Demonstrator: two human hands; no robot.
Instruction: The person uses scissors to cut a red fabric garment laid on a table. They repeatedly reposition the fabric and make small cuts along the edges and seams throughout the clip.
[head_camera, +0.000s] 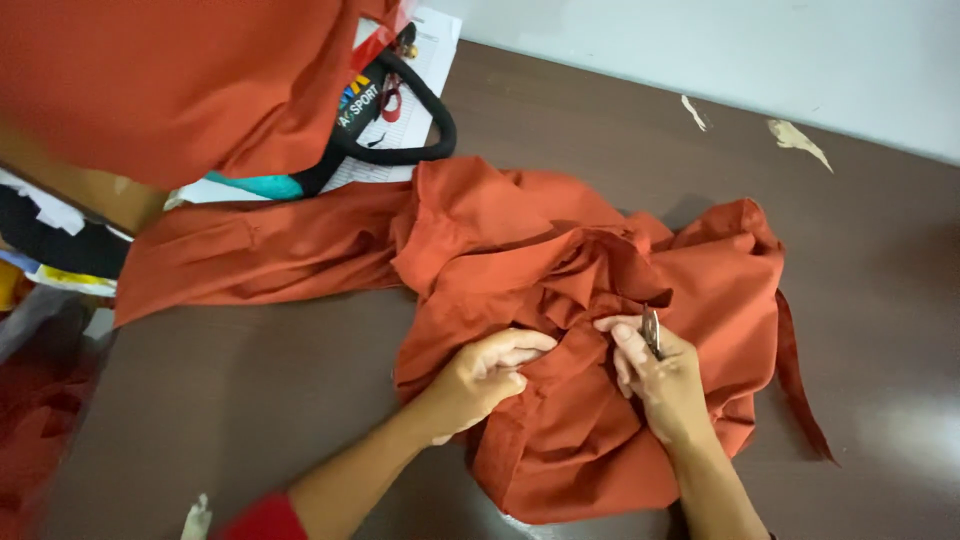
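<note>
An orange-red garment (560, 300) lies crumpled on a dark brown table (250, 390). My left hand (485, 378) presses and pinches a fold of the cloth near its middle. My right hand (660, 385) rests on the garment just to the right and holds a small metal thread snipper (651, 331), its tip pointing up at a fold. A long sleeve or panel of the same cloth (260, 255) stretches away to the left.
A pile of more orange-red cloth (170, 80) sits at the top left, with a black-handled bag (400, 110) and a printed paper sheet (430, 50) beside it. Paper scraps (797, 136) lie by the pale wall. Mixed items (50, 250) crowd the left edge.
</note>
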